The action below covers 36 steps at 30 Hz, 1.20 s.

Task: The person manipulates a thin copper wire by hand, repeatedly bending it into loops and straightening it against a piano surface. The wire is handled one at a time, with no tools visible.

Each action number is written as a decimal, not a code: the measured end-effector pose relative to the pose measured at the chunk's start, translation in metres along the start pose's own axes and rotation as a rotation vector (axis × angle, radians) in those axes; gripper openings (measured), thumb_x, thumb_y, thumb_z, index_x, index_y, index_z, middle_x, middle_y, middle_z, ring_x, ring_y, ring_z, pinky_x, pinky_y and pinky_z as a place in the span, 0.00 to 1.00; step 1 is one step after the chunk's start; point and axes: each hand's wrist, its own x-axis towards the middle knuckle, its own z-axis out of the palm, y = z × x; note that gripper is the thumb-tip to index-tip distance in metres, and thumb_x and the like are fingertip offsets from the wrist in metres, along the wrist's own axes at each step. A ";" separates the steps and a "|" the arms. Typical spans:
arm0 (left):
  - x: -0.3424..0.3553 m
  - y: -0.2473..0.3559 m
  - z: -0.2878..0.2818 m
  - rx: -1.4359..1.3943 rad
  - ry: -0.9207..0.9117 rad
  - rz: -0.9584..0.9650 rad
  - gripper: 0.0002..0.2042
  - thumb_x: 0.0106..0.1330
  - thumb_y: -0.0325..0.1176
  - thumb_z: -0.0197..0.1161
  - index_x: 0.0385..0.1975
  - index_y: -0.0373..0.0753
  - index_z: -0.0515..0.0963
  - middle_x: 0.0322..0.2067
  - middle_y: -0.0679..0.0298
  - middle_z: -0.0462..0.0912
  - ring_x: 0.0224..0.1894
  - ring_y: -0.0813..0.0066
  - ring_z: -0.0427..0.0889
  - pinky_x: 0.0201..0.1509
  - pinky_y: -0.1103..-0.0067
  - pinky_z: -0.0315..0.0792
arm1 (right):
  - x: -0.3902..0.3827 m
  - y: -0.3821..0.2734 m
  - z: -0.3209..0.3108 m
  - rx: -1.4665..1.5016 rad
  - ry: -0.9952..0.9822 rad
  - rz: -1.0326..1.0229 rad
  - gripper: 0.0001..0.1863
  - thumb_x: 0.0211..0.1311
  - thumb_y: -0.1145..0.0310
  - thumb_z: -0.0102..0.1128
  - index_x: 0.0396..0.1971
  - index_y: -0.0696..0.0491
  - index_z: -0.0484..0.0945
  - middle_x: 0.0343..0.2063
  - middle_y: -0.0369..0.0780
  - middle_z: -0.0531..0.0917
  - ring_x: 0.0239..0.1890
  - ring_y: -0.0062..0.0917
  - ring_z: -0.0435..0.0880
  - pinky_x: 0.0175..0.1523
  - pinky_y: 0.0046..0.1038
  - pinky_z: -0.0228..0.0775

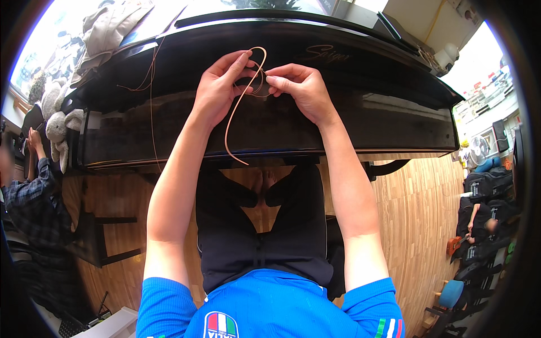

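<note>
My left hand [221, 84] and my right hand [303, 87] are raised side by side over a glossy black piano [389, 127] whose lid is down. A thin tan cord [226, 134] runs between them. My left thumb and fingers pinch it near the top, where it curves over in a loop. From there a free length hangs down and curls at its end, over the piano's front. The right thumb and forefinger close on a thinner part of the loop; a small dark bit shows at those fingertips.
A finer thread [151, 107] hangs over the piano to the left. Grey cloth [104, 34] and a plush rabbit [57, 125] lie at its left end. A person in a plaid shirt [35, 197] sits at far left. Someone at far right holds a small guitar-like instrument [453, 244].
</note>
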 end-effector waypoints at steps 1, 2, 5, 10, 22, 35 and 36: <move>0.000 0.000 -0.001 -0.007 -0.010 0.005 0.16 0.73 0.37 0.61 0.56 0.37 0.77 0.44 0.63 0.83 0.45 0.77 0.83 0.35 0.84 0.78 | 0.000 0.000 0.000 -0.003 -0.004 0.000 0.10 0.61 0.72 0.69 0.40 0.60 0.86 0.32 0.41 0.88 0.34 0.22 0.87 0.43 0.23 0.79; 0.000 0.000 -0.001 0.002 -0.012 0.001 0.16 0.73 0.38 0.62 0.55 0.37 0.77 0.44 0.63 0.82 0.45 0.77 0.83 0.36 0.84 0.79 | 0.000 0.000 0.000 -0.007 -0.008 0.000 0.10 0.61 0.72 0.69 0.40 0.60 0.86 0.32 0.41 0.88 0.34 0.22 0.87 0.43 0.23 0.79; -0.001 0.000 -0.001 0.053 -0.039 0.000 0.16 0.73 0.38 0.62 0.54 0.37 0.79 0.43 0.63 0.82 0.44 0.77 0.82 0.38 0.83 0.79 | 0.001 0.003 -0.002 0.002 -0.027 -0.008 0.10 0.61 0.72 0.69 0.41 0.60 0.86 0.31 0.41 0.88 0.33 0.22 0.87 0.42 0.22 0.79; -0.001 -0.001 -0.002 0.137 -0.065 0.010 0.14 0.73 0.38 0.62 0.53 0.39 0.80 0.41 0.66 0.84 0.43 0.81 0.82 0.36 0.85 0.77 | -0.001 -0.001 0.003 0.002 0.013 0.024 0.15 0.61 0.70 0.70 0.45 0.60 0.84 0.33 0.40 0.88 0.34 0.21 0.86 0.43 0.22 0.79; -0.006 0.003 0.005 0.273 -0.133 0.023 0.12 0.73 0.37 0.63 0.49 0.37 0.83 0.27 0.72 0.76 0.26 0.88 0.71 0.27 0.88 0.66 | -0.002 -0.007 -0.001 -0.022 -0.098 0.053 0.18 0.66 0.68 0.66 0.53 0.58 0.82 0.36 0.37 0.87 0.34 0.17 0.82 0.43 0.20 0.77; -0.003 0.003 0.004 0.073 -0.018 -0.015 0.16 0.73 0.36 0.62 0.56 0.36 0.79 0.35 0.68 0.81 0.34 0.84 0.78 0.31 0.86 0.72 | -0.003 -0.009 0.005 0.201 -0.019 0.072 0.20 0.66 0.69 0.66 0.54 0.63 0.79 0.36 0.40 0.86 0.34 0.21 0.84 0.43 0.22 0.78; -0.003 0.003 0.004 0.083 -0.023 -0.014 0.16 0.73 0.36 0.62 0.56 0.36 0.78 0.37 0.68 0.81 0.35 0.84 0.79 0.32 0.86 0.73 | -0.003 -0.009 0.005 0.183 -0.016 0.073 0.20 0.65 0.69 0.66 0.54 0.63 0.78 0.37 0.40 0.86 0.34 0.21 0.84 0.44 0.22 0.79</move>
